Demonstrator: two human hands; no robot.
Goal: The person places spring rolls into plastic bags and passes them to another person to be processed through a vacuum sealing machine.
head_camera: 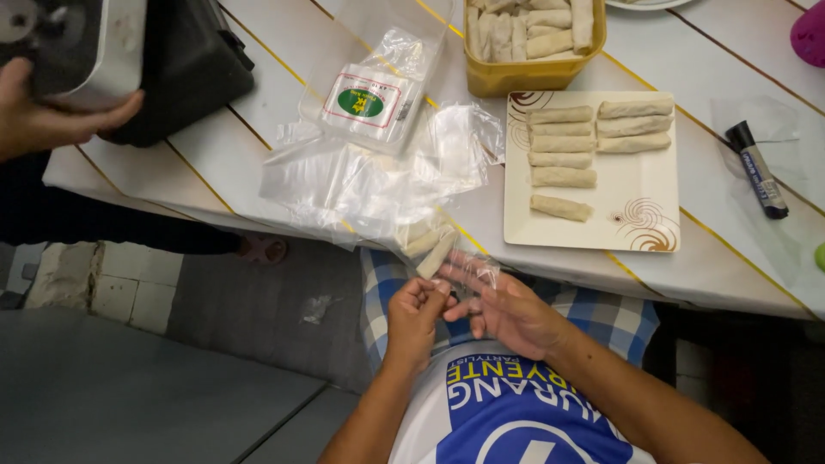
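You are holding both hands close together over your lap, just below the near edge of the white table (215, 155). Your left hand (417, 314) is pinching the mouth of a small clear plastic bag (455, 262) between thumb and fingertips, the fingers curled in tight. Your right hand (507, 314) is lying beside it, fingers stretched out long and pointing up and to the left, seemingly slipped along or into the same bag; whether it is truly gripping the film I cannot tell. The bag is running up and away from your hands toward the table edge, and the pale spring rolls (430, 245) inside it are lying at its far end, just beyond your fingertips, their long axis slanting from lower left to upper right. So the rolls are lying ahead of both hands, a little nearer your left. Further up on the table, a square cream plate (636, 185) is carrying more rolls in rows, all lying crosswise, well apart to the right of the bag, with a yellow tub (516, 77) of rolls behind it. A heap of clear bags (361, 185) is resting to the left of the plate, and another person's hand (43, 116) is gripping a black machine (185, 64) at the far left corner.
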